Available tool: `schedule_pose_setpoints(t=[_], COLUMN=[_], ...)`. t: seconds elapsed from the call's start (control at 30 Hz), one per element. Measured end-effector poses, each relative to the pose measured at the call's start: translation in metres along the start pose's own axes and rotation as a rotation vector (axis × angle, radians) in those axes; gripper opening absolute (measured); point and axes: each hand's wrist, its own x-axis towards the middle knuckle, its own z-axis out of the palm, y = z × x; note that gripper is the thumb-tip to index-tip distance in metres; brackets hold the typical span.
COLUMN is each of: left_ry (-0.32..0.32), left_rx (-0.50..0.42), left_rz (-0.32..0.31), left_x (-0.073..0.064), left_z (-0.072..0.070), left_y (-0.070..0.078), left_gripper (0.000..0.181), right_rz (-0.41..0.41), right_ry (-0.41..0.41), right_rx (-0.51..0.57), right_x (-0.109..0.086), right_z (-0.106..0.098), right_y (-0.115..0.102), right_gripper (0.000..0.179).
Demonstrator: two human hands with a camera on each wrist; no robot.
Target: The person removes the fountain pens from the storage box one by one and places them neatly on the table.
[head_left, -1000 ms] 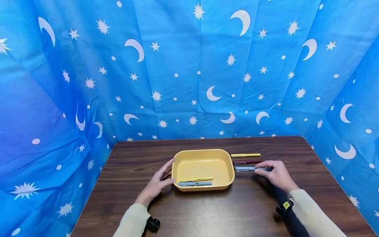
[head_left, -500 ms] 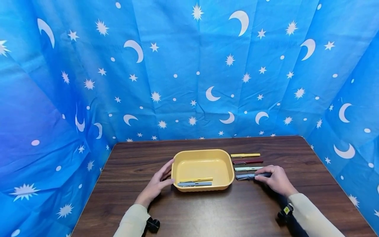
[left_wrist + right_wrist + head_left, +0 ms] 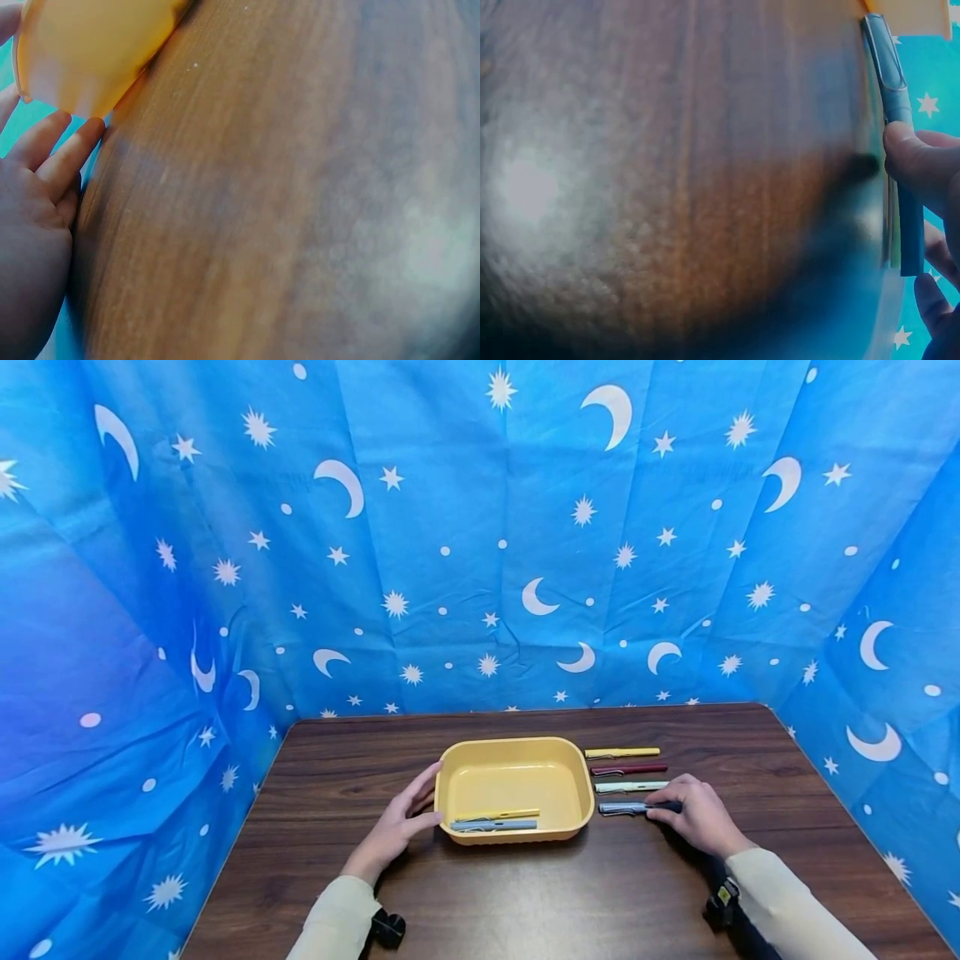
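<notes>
In the head view my left hand [image 3: 393, 828] touches the left side of a yellow tray [image 3: 517, 743], thumb and fingers spread along its rim. The left wrist view shows the fingers [image 3: 73, 154] fairly straight against the tray's outer wall [image 3: 97, 52]. A yellow pen [image 3: 517, 815] and a grey-blue pen [image 3: 495, 826] lie in the tray's front. To the right of the tray my right hand [image 3: 697, 814] pinches a grey pen [image 3: 622, 808] with a dark barrel between thumb and fingers. That pen's clip end [image 3: 885, 60] points toward the tray.
Behind the grey pen lie a pale green pen [image 3: 630, 787], a dark red pen [image 3: 628, 769] and a yellow pen [image 3: 622, 752], roughly parallel. All rest on a dark wooden table [image 3: 517, 910]. Blue curtains [image 3: 450, 527] with moons and stars surround it.
My right hand has brought the grey pen nearer the table's front, from over the pale green pen to a spot in front of it. The left hand and tray stay put.
</notes>
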Motion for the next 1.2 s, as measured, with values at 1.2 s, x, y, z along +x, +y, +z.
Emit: schedule_pose_setpoints(t=[1.2], left_ry=[-0.012], left_rx=[0.016], left_rz=[0.016], left_x=[0.0010], left_z=[-0.0013], left_y=[-0.0017], left_gripper=[0.076], right_rz=[-0.090], right_ry=[0.051], right_rx=[-0.157], right_x=[0.0026], right_z=[0.0047], right_y=[-0.0055], right_gripper=[0.021])
